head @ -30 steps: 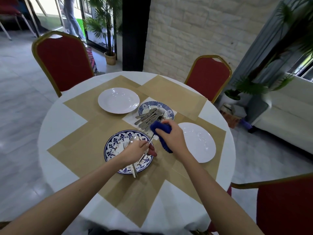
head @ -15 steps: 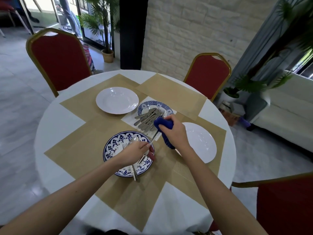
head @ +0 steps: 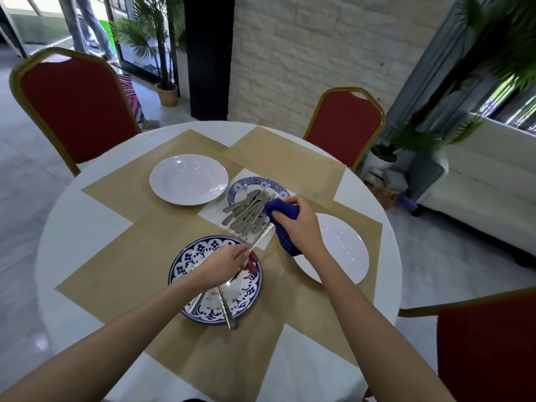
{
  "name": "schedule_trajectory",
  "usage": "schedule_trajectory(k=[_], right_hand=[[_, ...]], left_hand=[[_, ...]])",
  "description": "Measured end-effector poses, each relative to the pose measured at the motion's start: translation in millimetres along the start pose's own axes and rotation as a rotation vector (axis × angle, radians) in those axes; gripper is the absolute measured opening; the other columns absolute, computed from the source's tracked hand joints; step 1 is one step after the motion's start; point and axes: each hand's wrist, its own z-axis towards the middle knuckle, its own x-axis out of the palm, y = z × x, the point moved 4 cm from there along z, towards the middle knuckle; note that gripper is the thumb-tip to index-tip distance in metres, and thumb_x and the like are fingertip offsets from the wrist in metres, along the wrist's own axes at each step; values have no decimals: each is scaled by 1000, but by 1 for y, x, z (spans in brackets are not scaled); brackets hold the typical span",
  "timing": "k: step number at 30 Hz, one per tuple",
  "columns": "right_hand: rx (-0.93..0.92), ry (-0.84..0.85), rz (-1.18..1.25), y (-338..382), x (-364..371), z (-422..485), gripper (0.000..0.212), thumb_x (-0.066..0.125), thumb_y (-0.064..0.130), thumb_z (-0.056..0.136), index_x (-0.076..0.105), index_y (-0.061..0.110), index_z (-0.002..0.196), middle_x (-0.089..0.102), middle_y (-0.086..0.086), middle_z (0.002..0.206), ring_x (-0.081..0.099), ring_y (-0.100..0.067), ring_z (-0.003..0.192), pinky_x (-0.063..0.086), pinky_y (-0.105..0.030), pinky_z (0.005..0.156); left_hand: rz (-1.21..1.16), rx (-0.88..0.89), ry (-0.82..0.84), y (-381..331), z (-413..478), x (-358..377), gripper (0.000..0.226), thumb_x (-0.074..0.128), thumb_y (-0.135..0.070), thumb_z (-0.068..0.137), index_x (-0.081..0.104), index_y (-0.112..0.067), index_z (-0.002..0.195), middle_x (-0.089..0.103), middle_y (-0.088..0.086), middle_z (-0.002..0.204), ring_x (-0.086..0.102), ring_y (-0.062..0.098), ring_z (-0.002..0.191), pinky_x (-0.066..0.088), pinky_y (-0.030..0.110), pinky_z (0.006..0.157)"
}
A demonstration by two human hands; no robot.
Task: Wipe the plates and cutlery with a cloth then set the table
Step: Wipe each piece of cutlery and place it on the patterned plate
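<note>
Our right hand (head: pixel 301 224), closed around the blue cloth (head: pixel 282 224), has slid up the utensil (head: pixel 261 237) toward the cutlery pile (head: pixel 246 211), while our left hand (head: pixel 223 266) pinches its lower end over the patterned plate (head: pixel 185 261); we should probably keep that pinch firm and draw the cloth along its full length.

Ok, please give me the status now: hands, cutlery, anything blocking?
Left hand pinching one utensil over patterned plate. Right hand gripping blue cloth around its far end. Unwiped cutlery pile beside. Nothing blocking.
</note>
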Motion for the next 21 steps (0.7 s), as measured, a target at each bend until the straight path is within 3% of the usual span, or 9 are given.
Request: schedule_trajectory(k=[3,5,6,8,9,12,14,17,21], right_hand=[[29,-90,124,1,1,1,23,72,27,83,52,32,93,63,4,94,64,-20,84,55,-37,72],[29,-157,185,4,1,1,26,74,26,82,52,35,91,63,5,96,63,-17,84,56,-36,73],[15,-182,220,6,1,0,27,75,24,81,52,35,91,62,7,96,63,-13,84,56,-33,72],[-27,-199,270,10,2,-2,29,76,18,80,53,32,92,62,13,96,62,-6,84,55,-26,72],[-41,-193,280,10,3,-5,30,77,16,80,53,31,91,61,14,95,61,-4,84,54,-24,72],[-80,-150,254,7,7,-12,31,78,16,79,54,33,89,64,15,91,63,-9,83,54,-25,71],[-104,-70,208,3,13,-16,31,78,14,78,55,32,88,65,22,90,63,-5,82,52,-21,70],[-76,36,228,-9,24,-21,31,76,8,80,55,29,89,66,25,100,64,-3,92,53,-23,78],[162,-118,245,-41,26,-25,23,69,18,87,54,32,97,65,3,104,64,-19,90,54,-31,74]], left_hand=[[167,16,-349,1,11,-12,24,54,-21,95,57,-21,118,58,-8,110,57,16,97,47,27,80],[193,138,-609,-11,15,-22,18,62,-18,89,62,-19,106,61,-4,104,55,15,93,48,29,81],[169,179,-607,-16,18,-25,12,62,-19,89,64,-19,101,63,-5,97,57,13,87,49,27,77],[41,97,-416,-21,29,-21,17,56,-30,94,66,-17,100,67,-7,91,60,9,76,49,21,69],[-146,-11,-304,-19,37,-17,27,50,-35,96,65,-14,102,69,-5,90,62,10,74,51,23,68],[-1070,-372,-130,-15,61,-13,42,40,-38,100,63,-3,104,71,7,89,67,20,80,54,31,74],[-1288,-443,-82,-14,78,-19,33,45,-29,100,61,-1,105,68,10,86,64,19,76,55,28,67],[-1089,-480,-36,-7,96,-34,22,48,-16,98,64,-1,98,63,6,77,57,13,59,50,17,48],[-582,-469,-3,22,127,-47,28,48,-22,98,61,1,107,59,5,73,50,14,56,42,22,53]])
